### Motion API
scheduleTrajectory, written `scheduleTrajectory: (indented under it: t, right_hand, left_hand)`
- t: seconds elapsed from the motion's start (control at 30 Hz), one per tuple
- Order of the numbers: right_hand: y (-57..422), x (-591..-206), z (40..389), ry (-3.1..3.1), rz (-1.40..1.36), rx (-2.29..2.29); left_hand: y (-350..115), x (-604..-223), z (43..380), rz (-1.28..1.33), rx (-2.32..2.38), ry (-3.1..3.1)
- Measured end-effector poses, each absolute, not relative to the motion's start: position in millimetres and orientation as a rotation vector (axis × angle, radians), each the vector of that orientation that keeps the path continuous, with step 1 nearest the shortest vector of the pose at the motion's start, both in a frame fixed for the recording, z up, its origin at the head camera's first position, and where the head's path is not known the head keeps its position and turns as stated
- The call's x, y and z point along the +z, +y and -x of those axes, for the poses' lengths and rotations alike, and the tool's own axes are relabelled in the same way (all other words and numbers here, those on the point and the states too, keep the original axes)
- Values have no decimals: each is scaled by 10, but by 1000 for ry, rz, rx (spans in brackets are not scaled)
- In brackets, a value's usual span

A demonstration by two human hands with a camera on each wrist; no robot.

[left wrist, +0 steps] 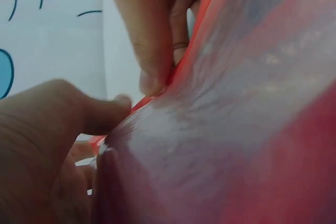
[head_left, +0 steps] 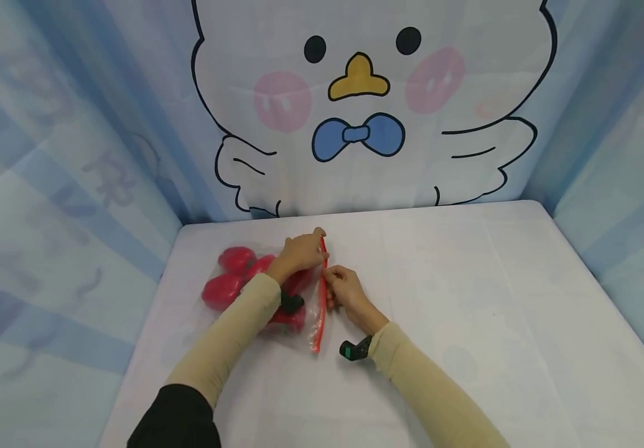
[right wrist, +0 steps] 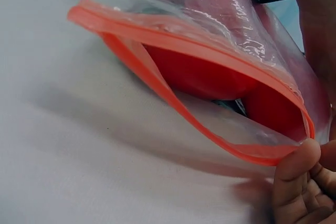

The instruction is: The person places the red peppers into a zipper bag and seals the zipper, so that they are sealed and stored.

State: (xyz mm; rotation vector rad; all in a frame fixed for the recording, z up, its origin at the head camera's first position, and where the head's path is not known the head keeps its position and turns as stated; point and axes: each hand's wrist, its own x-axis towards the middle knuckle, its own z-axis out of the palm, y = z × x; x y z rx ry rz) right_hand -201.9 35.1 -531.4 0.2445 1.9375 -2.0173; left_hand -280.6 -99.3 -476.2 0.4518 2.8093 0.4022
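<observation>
A clear zip bag (head_left: 310, 330) with a red zip edge (right wrist: 184, 45) lies on the table, holding several smooth, red, rounded things (head_left: 223, 291). My left hand (head_left: 302, 252) reaches over the bag and pinches its edge near the far end; in the left wrist view, that thumb (left wrist: 107, 114) is against the edge. Just nearer to me, my right hand (head_left: 344, 287) pinches the same edge between thumb and fingers. From there to the near end, the mouth gapes in the right wrist view, with red things (right wrist: 199, 77) showing inside.
The white table (head_left: 456, 298) stretches right of the bag. Behind it hangs a curtain (head_left: 355, 180) with a cartoon figure, and blue patterned curtains (head_left: 64, 249) stand at both sides. Dark wrist cameras (head_left: 355, 350) sit at both cuffs.
</observation>
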Motion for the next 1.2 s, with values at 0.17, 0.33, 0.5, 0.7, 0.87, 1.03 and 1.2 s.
scheduleTrajectory:
  t: [0.17,0.33,0.5,0.7,0.87,1.03,1.2]
  right_hand:
    - [352,-5318,2056,1944,-265,-2017]
    - [340,-5317,2073,1951,-278,-2016]
    - [335,-5324,2082,1965,-282,-1994]
    - [336,-5320,2117,1968,-281,-1967]
    - [356,-5317,2149,1977,-266,-1940]
    - [379,-5310,2162,1974,-272,-1930]
    - [388,-5313,2147,1958,-252,-1948]
  left_hand:
    - [-1056,-4715,2813,-450,425,2738]
    - [-1074,-4723,2812,-416,513,2710]
    - [-1051,-4771,2796,-359,578,2743]
    - [-1032,-4847,2788,-333,581,2823]
    - [-1018,-4867,2771,-337,598,2873]
    - [-991,-4874,2773,-364,619,2901]
    - [-981,-4875,2780,-379,619,2916]
